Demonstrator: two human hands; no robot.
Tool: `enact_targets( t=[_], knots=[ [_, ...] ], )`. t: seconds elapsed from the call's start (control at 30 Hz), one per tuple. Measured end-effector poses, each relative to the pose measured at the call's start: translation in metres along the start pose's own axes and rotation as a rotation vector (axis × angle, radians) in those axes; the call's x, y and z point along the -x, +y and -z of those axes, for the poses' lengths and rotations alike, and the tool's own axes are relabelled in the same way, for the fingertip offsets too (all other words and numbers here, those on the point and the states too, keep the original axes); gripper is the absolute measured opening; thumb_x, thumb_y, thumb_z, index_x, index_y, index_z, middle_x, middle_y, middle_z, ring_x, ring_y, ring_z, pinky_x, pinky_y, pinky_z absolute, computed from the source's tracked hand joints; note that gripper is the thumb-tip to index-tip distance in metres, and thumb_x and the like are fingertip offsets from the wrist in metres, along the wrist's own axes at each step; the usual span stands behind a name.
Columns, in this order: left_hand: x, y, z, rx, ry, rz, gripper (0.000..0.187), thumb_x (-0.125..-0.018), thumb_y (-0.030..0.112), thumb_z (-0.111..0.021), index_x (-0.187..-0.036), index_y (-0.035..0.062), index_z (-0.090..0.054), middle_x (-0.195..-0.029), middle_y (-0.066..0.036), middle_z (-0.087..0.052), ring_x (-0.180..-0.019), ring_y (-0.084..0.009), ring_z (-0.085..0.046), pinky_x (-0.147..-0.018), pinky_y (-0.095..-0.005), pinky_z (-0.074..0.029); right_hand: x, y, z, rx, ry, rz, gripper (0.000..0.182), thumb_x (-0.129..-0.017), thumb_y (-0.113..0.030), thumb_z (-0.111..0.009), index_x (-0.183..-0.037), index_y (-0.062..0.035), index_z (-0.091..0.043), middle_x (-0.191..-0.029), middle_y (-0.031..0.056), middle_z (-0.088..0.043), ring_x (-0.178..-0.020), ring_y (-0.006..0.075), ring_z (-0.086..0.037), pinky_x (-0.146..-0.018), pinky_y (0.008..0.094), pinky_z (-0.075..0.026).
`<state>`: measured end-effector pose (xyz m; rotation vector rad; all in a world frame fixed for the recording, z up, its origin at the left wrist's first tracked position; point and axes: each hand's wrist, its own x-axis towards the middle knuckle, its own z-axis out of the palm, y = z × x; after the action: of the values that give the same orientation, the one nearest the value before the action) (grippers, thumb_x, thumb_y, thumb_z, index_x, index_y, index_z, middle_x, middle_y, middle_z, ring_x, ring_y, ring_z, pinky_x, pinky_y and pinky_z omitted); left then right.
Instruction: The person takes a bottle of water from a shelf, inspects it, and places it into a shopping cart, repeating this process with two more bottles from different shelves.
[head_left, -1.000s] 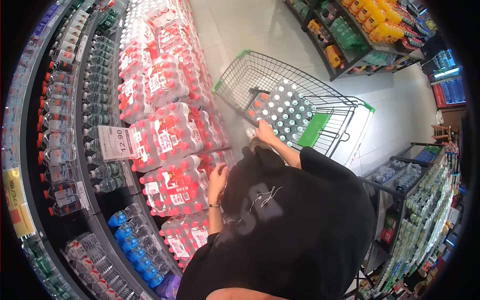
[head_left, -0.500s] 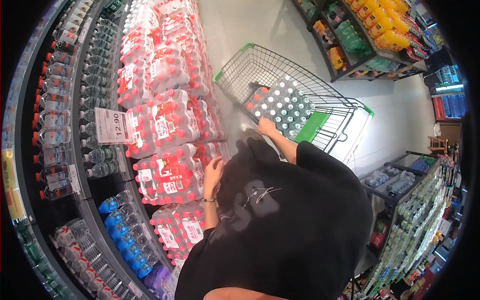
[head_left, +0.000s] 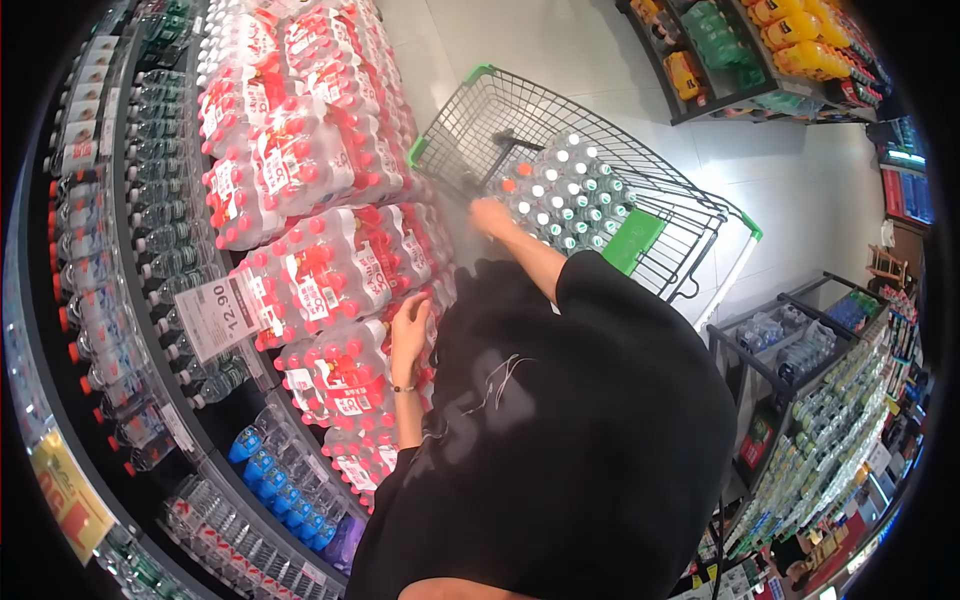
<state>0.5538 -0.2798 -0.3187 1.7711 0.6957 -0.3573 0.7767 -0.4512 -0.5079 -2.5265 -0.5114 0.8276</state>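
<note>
My left hand (head_left: 409, 330) is raised with loosely bent fingers and nothing in it, in front of the shrink-wrapped packs of red-capped bottles (head_left: 345, 372). My right hand (head_left: 490, 218) reaches forward beside the near side of the shopping cart (head_left: 470, 165); its fingers are smeared by motion, and nothing shows in them. Inside the cart stand several clear bottles (head_left: 572, 205), most with white caps and a couple with orange ones. The cart's green panel (head_left: 634, 240) lies just right of the bottles.
Shelves on the left hold rows of water bottles (head_left: 165, 155), with a 12.90 price sign (head_left: 222, 315) sticking out. Blue-labelled bottles (head_left: 275, 480) sit lower down. A rack of orange drinks (head_left: 800, 45) is at upper right; another bottle rack (head_left: 800, 350) stands at right.
My right hand has moved left from near the bottles toward the red-capped packs. My left hand has risen slightly and shifted left. The view has turned a little.
</note>
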Motion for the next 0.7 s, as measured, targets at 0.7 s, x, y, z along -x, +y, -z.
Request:
enact_targets(
  t=[0.7],
  knots=[
    [-0.029,0.053,-0.001,0.074,0.103,0.176,0.034,-0.099,0.021,-0.058,-0.124,-0.0022,-0.061,-0.107,-0.012,-0.071,-0.096,-0.0157,-0.066,-0.084,-0.0275,-0.050,-0.039,0.007,-0.020,0.033,-0.306,0.064,0.033,-0.086,-0.024,-0.054,-0.098,0.0003,-0.073,-0.103,0.0254,-0.070,-0.097,0.0398,-0.069,-0.085,0.0489,-0.055]
  ],
)
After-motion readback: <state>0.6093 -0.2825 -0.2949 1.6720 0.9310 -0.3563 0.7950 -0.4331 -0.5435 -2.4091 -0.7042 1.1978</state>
